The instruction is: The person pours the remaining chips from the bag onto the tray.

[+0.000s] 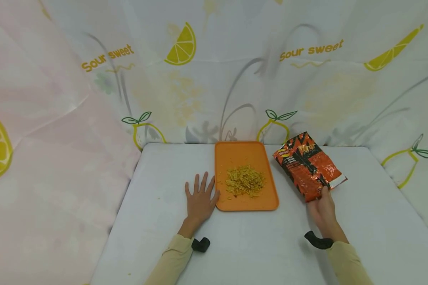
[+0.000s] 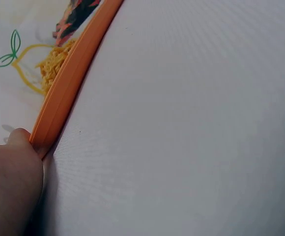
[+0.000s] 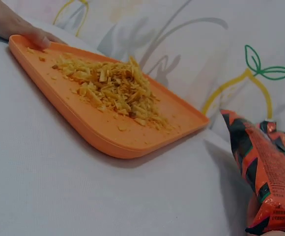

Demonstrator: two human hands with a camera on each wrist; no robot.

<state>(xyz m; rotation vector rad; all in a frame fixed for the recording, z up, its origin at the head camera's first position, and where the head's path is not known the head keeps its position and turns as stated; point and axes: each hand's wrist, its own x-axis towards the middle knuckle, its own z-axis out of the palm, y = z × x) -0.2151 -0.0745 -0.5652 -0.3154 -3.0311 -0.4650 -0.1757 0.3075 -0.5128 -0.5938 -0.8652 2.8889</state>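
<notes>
An orange tray (image 1: 239, 152) lies on the white table, bearing a loose heap of broken yellow chips (image 1: 245, 181). Beside its left edge my left hand (image 1: 200, 204) rests with fingers spread; in the right wrist view its thumb (image 3: 42, 40) lies over the tray's rim. To the right of the tray, my right hand (image 1: 323, 211) grips the bottom end of a red and black chip bag (image 1: 308, 168), thumb on top and the other fingers hidden beneath. The bag tilts, its far end toward the back of the table. In the right wrist view the bag (image 3: 275, 172) stands apart from the tray.
Small crumbs (image 1: 159, 198) dot the white table (image 1: 256, 245) left of the tray. A curtain (image 1: 214, 79) printed with lemons hangs right behind the table and along its sides. Each wrist wears a black band (image 1: 201, 244) next to a pale yellow sleeve.
</notes>
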